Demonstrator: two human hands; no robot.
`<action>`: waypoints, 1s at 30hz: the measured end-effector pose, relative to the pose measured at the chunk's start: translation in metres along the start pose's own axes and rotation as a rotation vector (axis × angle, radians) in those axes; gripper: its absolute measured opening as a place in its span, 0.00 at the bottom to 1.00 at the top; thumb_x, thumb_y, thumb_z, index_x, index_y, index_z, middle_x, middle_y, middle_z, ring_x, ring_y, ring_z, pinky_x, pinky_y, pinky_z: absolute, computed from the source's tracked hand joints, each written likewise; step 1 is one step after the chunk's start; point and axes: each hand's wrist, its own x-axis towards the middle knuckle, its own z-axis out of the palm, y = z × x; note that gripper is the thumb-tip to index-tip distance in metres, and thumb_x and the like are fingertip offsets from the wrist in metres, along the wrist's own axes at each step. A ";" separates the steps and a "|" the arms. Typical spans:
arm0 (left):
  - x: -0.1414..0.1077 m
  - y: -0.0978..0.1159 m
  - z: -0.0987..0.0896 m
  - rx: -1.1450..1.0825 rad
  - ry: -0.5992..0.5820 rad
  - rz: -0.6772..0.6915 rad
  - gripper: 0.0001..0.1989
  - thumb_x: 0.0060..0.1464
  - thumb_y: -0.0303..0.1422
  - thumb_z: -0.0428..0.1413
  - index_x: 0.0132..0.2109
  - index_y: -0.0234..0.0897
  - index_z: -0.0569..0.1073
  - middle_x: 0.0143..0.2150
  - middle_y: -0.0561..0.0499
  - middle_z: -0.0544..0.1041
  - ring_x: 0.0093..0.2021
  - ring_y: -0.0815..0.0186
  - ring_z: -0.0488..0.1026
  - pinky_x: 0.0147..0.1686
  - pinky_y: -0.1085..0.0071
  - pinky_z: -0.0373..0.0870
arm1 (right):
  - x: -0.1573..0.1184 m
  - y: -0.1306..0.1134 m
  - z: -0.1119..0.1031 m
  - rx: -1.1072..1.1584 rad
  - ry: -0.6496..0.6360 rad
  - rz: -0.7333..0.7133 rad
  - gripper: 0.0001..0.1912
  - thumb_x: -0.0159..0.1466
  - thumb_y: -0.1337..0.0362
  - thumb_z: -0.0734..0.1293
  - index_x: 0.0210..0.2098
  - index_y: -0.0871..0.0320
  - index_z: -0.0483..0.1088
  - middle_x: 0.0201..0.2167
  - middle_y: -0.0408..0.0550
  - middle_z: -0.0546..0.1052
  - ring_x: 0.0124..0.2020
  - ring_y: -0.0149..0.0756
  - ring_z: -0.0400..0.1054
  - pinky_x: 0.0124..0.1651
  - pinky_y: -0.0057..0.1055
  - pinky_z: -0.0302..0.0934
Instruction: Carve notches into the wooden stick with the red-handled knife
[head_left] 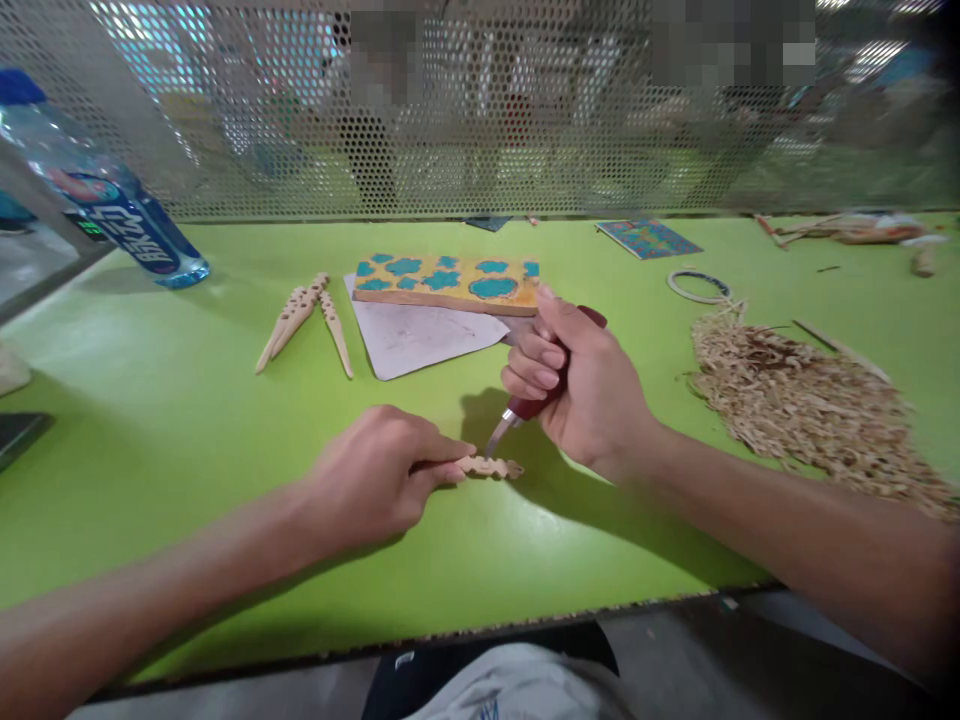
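My left hand [386, 468] pinches the left end of a small pale wooden piece [491, 467] with notched, wavy edges, which lies low over the green table [300, 590]. My right hand [581, 385] is wrapped round the dark red handle of a carving knife [531, 405]. The knife points down and to the left, and its metal tip meets the top of the wooden piece. My left fingers cover the piece's left end.
Behind my hands are a yellow-and-blue painted block [450, 280] and white paper [420, 340]. Carved pointed sticks [296, 315] and a bottle [127, 215] stand left. Shavings [802, 400] heap right, near a ring [699, 286]. A perforated screen [480, 150] closes the back.
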 end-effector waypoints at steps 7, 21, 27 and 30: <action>0.000 -0.001 -0.013 0.043 -0.111 -0.046 0.15 0.68 0.39 0.50 0.36 0.37 0.74 0.24 0.55 0.71 0.24 0.70 0.64 0.26 0.72 0.54 | -0.023 -0.007 0.003 -0.123 -0.279 -0.182 0.25 0.66 0.54 0.72 0.20 0.56 0.59 0.13 0.33 0.55 0.13 0.24 0.47 0.17 0.26 0.44; -0.006 0.007 -0.010 0.049 -0.179 -0.112 0.19 0.66 0.37 0.49 0.26 0.36 0.67 0.19 0.55 0.64 0.20 0.72 0.56 0.23 0.70 0.49 | -0.027 -0.004 0.005 -0.047 -0.282 -0.107 0.26 0.66 0.54 0.72 0.21 0.56 0.58 0.14 0.32 0.54 0.14 0.23 0.46 0.17 0.25 0.43; -0.008 0.007 -0.004 0.072 -0.106 -0.122 0.19 0.64 0.36 0.51 0.24 0.37 0.62 0.18 0.57 0.56 0.20 0.72 0.50 0.23 0.69 0.46 | -0.016 -0.002 0.002 0.014 -0.112 -0.007 0.29 0.61 0.48 0.76 0.20 0.56 0.57 0.14 0.32 0.54 0.14 0.21 0.46 0.16 0.24 0.42; -0.008 0.006 -0.003 0.079 -0.114 -0.148 0.19 0.64 0.37 0.51 0.24 0.37 0.63 0.18 0.57 0.56 0.20 0.72 0.50 0.23 0.69 0.45 | -0.013 -0.002 0.001 0.036 -0.058 0.006 0.30 0.61 0.47 0.76 0.20 0.56 0.56 0.14 0.32 0.54 0.14 0.21 0.46 0.17 0.25 0.43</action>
